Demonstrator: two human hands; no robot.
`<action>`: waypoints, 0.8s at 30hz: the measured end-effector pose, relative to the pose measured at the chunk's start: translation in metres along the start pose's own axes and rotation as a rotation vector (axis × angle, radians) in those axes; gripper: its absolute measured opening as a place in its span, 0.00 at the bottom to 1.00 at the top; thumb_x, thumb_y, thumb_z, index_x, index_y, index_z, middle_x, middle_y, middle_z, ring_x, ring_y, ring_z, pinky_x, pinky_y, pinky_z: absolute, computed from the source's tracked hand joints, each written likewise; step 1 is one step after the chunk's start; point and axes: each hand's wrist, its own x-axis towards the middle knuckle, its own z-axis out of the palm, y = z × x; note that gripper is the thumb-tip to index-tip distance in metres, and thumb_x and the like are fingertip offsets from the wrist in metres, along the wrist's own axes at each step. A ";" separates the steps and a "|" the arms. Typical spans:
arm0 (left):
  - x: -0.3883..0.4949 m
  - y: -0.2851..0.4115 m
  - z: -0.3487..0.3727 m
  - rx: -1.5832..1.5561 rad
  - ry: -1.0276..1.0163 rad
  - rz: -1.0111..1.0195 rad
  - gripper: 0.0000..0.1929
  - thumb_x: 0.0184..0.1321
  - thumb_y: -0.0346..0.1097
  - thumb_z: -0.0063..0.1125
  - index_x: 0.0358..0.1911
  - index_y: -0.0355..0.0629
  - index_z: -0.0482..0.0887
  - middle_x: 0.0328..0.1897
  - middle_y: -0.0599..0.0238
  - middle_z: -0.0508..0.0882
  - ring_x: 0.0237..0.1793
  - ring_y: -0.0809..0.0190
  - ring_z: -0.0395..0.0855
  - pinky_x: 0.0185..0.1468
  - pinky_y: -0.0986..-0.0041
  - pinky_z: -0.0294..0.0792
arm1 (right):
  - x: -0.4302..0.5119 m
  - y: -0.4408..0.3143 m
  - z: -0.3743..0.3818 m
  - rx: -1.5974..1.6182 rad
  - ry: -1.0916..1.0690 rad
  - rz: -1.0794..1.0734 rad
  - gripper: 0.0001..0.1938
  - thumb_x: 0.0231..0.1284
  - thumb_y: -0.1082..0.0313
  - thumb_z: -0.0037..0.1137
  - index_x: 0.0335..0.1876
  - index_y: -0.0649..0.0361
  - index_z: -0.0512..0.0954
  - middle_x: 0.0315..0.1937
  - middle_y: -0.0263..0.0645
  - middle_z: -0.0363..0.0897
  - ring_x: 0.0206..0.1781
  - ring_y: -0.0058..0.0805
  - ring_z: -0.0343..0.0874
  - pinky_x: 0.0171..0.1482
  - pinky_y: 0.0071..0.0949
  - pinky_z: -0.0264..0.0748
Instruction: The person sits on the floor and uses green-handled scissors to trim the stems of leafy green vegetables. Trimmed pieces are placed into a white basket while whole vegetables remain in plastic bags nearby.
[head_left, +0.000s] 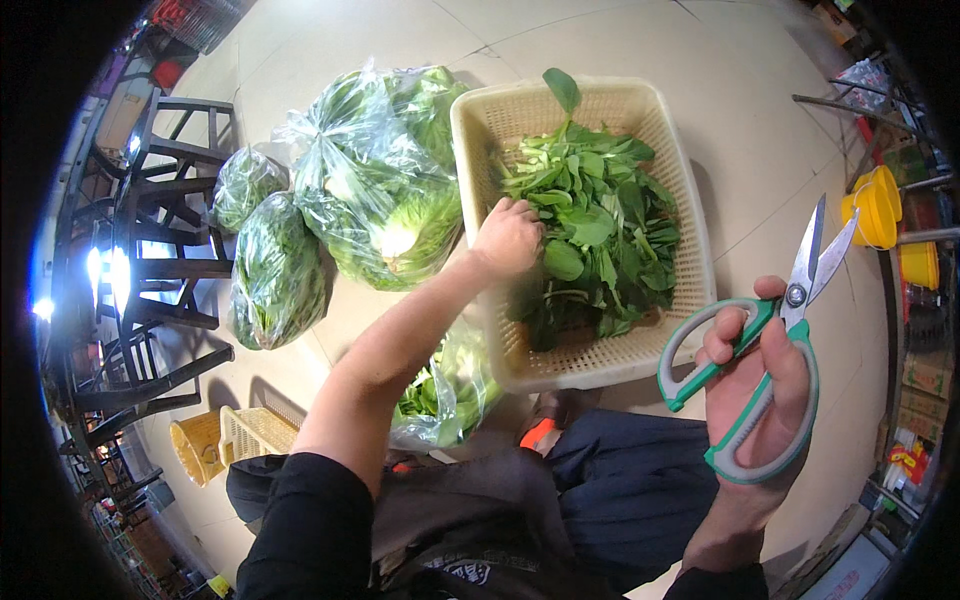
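Note:
My left hand (511, 234) reaches over the near left rim of a cream plastic basket (694, 225). Its fingers are curled against a heap of leafy greens (600, 217); whether they grip a stem is hidden. Raised to the right of the basket, my right hand (765, 390) is shut on large kitchen scissors (796, 296) with green and grey handles. The scissor blades are parted and point away from me, with nothing between them. One long-stemmed leaf (562, 90) stands up from the heap near the basket's far rim.
Left of the basket lie a large clear bag of greens (382, 180) and two smaller bagged bunches, one nearer (274, 277). Another bag (450, 390) rests by my feet. Dark stools (176, 217) line the left; yellow buckets (871, 206) hang at right. A small basket (259, 435) lies lower left.

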 end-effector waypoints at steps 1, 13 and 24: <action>0.001 0.006 0.011 0.022 0.012 -0.132 0.13 0.54 0.40 0.59 0.40 0.45 0.85 0.43 0.59 0.83 0.52 0.50 0.76 0.55 0.56 0.67 | 0.000 -0.001 0.000 0.003 -0.006 0.002 0.20 0.71 0.61 0.52 0.63 0.60 0.67 0.40 0.41 0.76 0.40 0.26 0.70 0.47 0.28 0.68; 0.015 0.013 0.050 -0.330 -0.050 -0.509 0.16 0.65 0.47 0.51 0.48 0.51 0.86 0.58 0.58 0.81 0.61 0.44 0.71 0.65 0.53 0.65 | -0.004 -0.004 0.008 0.006 0.025 0.044 0.24 0.63 0.62 0.58 0.61 0.63 0.67 0.38 0.42 0.78 0.41 0.27 0.72 0.49 0.27 0.71; 0.012 0.000 0.046 -0.369 0.113 -0.565 0.15 0.64 0.40 0.54 0.50 0.44 0.87 0.48 0.50 0.87 0.50 0.43 0.82 0.56 0.59 0.74 | -0.003 -0.008 0.008 0.014 0.055 -0.022 0.22 0.66 0.61 0.58 0.60 0.63 0.69 0.39 0.43 0.79 0.41 0.27 0.73 0.50 0.27 0.70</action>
